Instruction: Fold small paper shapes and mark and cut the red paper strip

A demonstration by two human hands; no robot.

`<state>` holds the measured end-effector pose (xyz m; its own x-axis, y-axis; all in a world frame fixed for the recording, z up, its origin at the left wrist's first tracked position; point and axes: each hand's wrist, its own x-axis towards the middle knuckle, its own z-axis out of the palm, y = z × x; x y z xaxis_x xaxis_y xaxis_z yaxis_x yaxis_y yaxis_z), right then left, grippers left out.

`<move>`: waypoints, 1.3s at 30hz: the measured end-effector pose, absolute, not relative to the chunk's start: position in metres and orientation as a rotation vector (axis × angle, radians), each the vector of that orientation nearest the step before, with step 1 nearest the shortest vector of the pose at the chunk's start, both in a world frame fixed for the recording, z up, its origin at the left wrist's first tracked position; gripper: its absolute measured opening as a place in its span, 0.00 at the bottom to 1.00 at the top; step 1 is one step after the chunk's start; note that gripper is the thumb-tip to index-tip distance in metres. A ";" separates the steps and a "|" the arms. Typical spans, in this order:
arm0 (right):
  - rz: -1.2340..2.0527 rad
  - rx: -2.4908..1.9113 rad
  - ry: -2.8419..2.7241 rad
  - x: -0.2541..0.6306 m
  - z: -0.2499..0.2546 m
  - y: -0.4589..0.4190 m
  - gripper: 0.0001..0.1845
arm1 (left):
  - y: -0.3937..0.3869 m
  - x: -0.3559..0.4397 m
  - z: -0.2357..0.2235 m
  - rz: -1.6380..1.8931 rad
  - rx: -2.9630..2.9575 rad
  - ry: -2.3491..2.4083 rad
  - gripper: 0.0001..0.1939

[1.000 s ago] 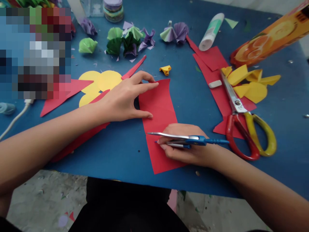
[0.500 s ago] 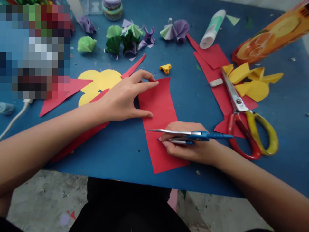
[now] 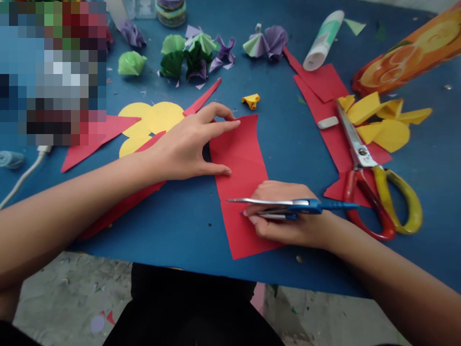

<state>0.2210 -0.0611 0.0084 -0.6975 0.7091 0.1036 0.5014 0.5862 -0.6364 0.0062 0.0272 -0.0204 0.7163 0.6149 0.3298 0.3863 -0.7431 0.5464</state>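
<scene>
L hand point(image 3: 183, 146) open, fingertips on red paper point(image 3: 241, 156) lying on table point(image 3: 173, 216) near front edge, prob. to stop it sliding; R hand point(image 3: 300, 230) grips compass point(image 3: 306, 206) low over paper, prob. for fine ctrl, contact unclear.

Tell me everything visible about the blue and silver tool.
The tool looks like a drawing compass: one long, pointed metal leg, a blue, plastic-looking head and tail, and a shorter silver-and-blue part below. The right hand grips it sideways over red paper; whether its tip touches is unclear.
</scene>
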 end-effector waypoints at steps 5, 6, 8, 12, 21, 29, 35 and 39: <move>0.875 -0.932 -2.417 0.222 0.005 -0.061 0.07 | 0.027 0.007 -0.021 0.695 2.481 0.797 0.35; 0.874 -0.949 -2.407 0.223 0.005 -0.061 0.07 | 0.026 0.007 -0.021 0.693 2.477 0.803 0.35; 0.850 -1.004 -2.393 0.224 0.005 -0.061 0.07 | 0.026 0.007 -0.021 0.691 2.468 0.803 0.34; 0.777 -1.099 -2.404 0.231 0.006 -0.059 0.07 | 0.028 0.006 -0.021 0.714 2.442 0.764 0.34; 0.751 -1.008 -2.511 0.237 0.004 -0.056 0.08 | 0.029 0.005 -0.025 0.765 2.422 0.729 0.34; 0.672 -1.014 -2.523 0.238 0.003 -0.056 0.07 | 0.028 0.005 -0.021 0.741 2.449 0.756 0.34; 0.759 -0.954 -2.503 0.238 0.004 -0.055 0.06 | 0.028 0.005 -0.019 0.728 2.446 0.757 0.34; 0.713 -1.012 -2.513 0.238 0.003 -0.055 0.06 | 0.028 0.005 -0.019 0.729 2.436 0.757 0.34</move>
<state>0.2376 -0.0550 0.0028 -0.6892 0.7144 0.1207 0.5445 0.6206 -0.5642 0.0052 0.0279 -0.0193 0.7045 0.6225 0.3408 0.3647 -0.7295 0.5787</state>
